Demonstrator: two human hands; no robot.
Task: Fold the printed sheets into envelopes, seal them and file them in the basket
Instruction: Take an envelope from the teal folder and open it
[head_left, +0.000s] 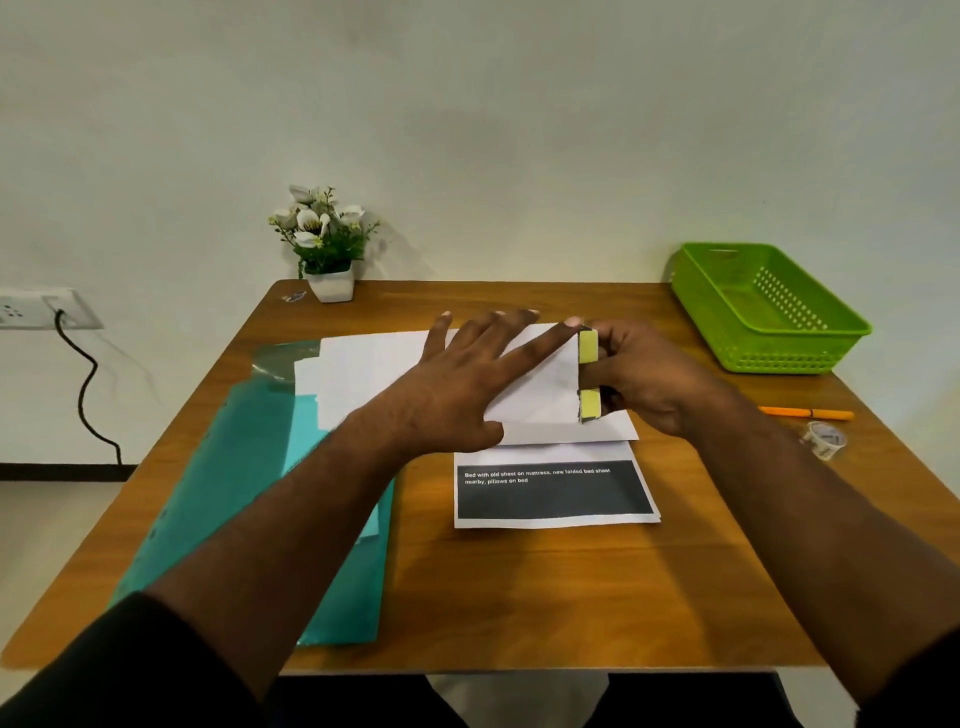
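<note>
— On the table (519, 597), what's happening?
— Left hand (462, 384) lies flat, fingers spread, on a folded sheet (540, 384); right hand (644, 374) pinches its right edge (yellow-printed). Basket (769, 312) sits far right.

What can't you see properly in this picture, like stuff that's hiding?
- Head view: the middle of the white sheet is covered by the left hand.
- What the right hand grips: only a yellow-edged strip shows; fingers hide the rest.
- The papers in the teal folder: the left forearm crosses them.
- The label on the tape roll: too small to read.
- The green basket: its near wall hides part of the floor.
</note>
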